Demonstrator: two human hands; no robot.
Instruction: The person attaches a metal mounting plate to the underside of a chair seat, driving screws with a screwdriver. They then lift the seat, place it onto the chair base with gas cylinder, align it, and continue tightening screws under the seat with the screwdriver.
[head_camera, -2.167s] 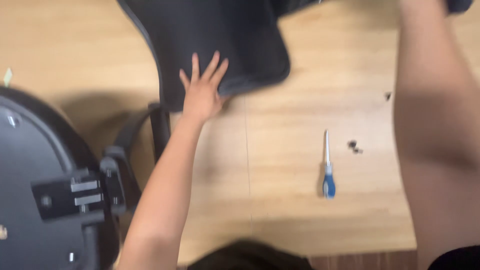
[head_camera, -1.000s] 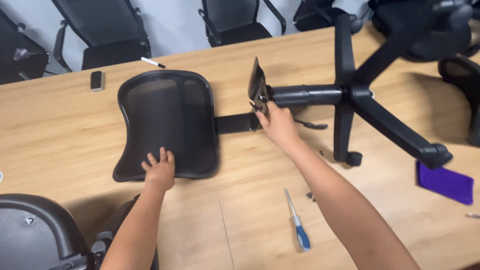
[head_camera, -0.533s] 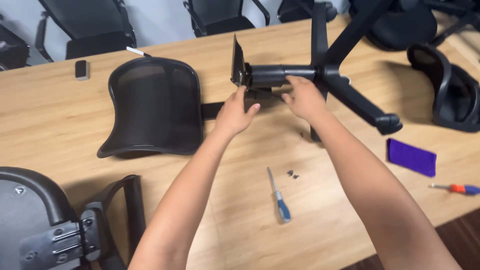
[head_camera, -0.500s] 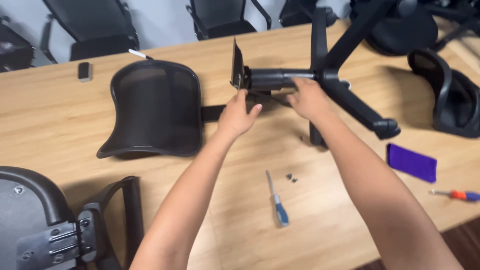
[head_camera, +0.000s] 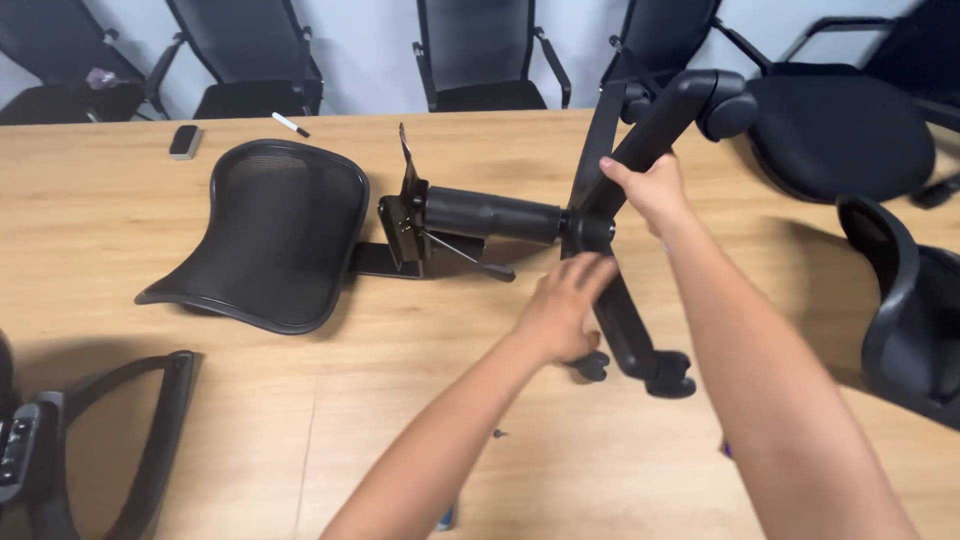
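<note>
Both bare forearms reach forward; the left hand (head_camera: 565, 310) lies fingers spread, palm down, while the right hand (head_camera: 645, 190) is curled in a closed grip.

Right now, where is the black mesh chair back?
In the head view, the mesh chair back lies on the wooden table at left of centre, just left of the chair base's mounting plate, well away from both hands.
</note>
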